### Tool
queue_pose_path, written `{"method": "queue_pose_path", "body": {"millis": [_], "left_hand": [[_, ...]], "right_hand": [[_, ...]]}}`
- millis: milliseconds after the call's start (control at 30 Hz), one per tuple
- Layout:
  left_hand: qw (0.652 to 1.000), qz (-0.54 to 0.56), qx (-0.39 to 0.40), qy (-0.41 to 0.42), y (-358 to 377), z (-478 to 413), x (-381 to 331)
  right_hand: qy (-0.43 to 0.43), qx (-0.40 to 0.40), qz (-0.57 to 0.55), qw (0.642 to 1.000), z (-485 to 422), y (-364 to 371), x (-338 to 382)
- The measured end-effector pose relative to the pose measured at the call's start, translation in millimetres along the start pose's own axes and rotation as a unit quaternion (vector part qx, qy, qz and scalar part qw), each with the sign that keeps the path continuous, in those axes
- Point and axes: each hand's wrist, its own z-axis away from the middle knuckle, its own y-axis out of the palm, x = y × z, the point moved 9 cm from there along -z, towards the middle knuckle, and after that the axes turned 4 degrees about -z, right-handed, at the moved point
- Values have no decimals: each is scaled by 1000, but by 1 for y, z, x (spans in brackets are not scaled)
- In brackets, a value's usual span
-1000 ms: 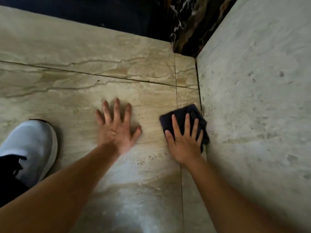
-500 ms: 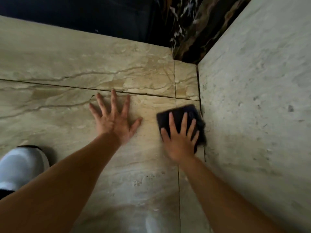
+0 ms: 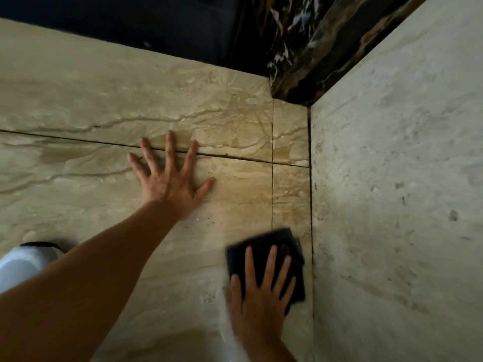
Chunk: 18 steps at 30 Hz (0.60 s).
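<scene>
Dark cloth (image 3: 262, 242) lies on the stone floor (image 3: 78, 95), near right, just beside the wall (image 3: 392, 178); soft, light and limp, it likely bunches if you push it by an edge. Your right hand (image 3: 261, 301) presses it flat, fingers straight, gripping nothing; keep to its middle; your left hand (image 3: 170, 184) rests spread and empty, farther left.

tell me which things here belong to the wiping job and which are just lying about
Part of the job:
dark cloth, flat on the floor tiles
right hand, straight fingers pressing on the cloth
left hand, spread flat on the floor tiles

Just there:
white shoe, lower left
wall on the right
dark marble trim at the top
</scene>
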Motion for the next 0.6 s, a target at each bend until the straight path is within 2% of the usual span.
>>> {"method": "queue_pose_path", "body": {"millis": [100,200,267,333,400,500,600], "left_hand": [[1000,-11,-11,-5,2,-7,2],[1000,2,-18,2,5,-9,2],[1000,3,-16,2,6,-9,3],[1000,0,-14,3,3,-12,3],[1000,4,-11,-3,-4,-17,8],[999,25,-15,-19,-24,-40,25],[999,17,-33,-17,-40,-65,46]], "right_hand": [[-41,-55,-14,998,-101,-39,28],[-46,-29,-12,998,-197,-67,52],[-44,-10,-14,999,-221,-73,55],[-59,-42,9,997,-202,-72,52],[-67,-75,22,995,-136,-55,46],[-62,-43,25,997,-45,-20,41],[-75,-34,15,996,-56,-11,51]]}}
